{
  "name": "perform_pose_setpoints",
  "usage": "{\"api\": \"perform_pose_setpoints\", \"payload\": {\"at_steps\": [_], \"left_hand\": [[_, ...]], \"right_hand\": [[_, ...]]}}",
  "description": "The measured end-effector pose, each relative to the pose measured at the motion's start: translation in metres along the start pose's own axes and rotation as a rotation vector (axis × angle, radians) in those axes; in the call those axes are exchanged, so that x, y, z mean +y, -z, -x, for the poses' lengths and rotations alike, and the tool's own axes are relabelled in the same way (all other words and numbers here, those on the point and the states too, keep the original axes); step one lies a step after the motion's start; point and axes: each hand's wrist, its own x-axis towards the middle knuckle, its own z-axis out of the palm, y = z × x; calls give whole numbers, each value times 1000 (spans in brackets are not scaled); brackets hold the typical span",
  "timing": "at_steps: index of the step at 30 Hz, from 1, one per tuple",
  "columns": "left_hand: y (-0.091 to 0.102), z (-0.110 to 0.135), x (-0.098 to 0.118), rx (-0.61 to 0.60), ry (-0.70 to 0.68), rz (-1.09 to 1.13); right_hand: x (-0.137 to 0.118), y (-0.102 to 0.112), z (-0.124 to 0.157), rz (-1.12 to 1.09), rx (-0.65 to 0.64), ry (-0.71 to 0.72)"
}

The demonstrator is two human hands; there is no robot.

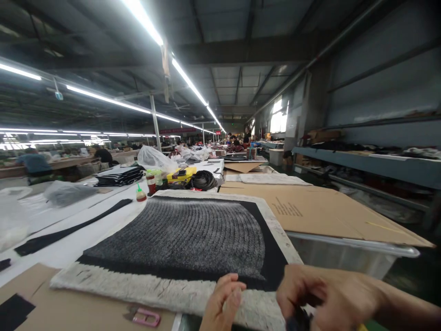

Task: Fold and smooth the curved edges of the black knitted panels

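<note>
Across six o'clock on the counter point(65, 241), black-and-grey pile panel point(175, 239) with shaggy white fleece border point(138, 289) lying on brown cardboard point(31, 294); left hand point(222, 301) curling loosely, fingertips point(237, 287) resting on the border's near edge; right hand point(327, 294) pinching a dark scrap point(298, 320) at five o'clock, slightly blurred; pink plastic clip point(146, 317) lying on the cardboard toward seven o'clock; glue bottle point(140, 194) standing at eleven o'clock.

Left hand point(223, 301): touching the near white fleecy edge of a black-and-grey pile panel point(175, 239).
Right hand point(325, 294): gripping a dark scrap point(298, 320) at the panel's near right corner.
Near left: pink plastic clip point(146, 317) on brown cardboard point(31, 285).
Right: cardboard sheet point(327, 211) over a metal bin point(341, 253).
</note>
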Motion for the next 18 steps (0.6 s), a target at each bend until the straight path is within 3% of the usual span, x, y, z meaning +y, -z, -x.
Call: {"api": "perform_pose_setpoints", "payload": {"at_steps": [4, 8, 13, 18], "left_hand": [[34, 8, 45, -202, 35, 591], [72, 35, 76, -276, 105, 658], [125, 95, 87, -135, 268, 653], [175, 184, 96, 150, 488, 544]], "right_hand": [[-17, -2, -51, -137, 43, 106], [-29, -17, -96, -152, -83, 172], [-50, -39, -155, -69, -333, 176], [-65, -77, -230, 29, -640, 170]]}}
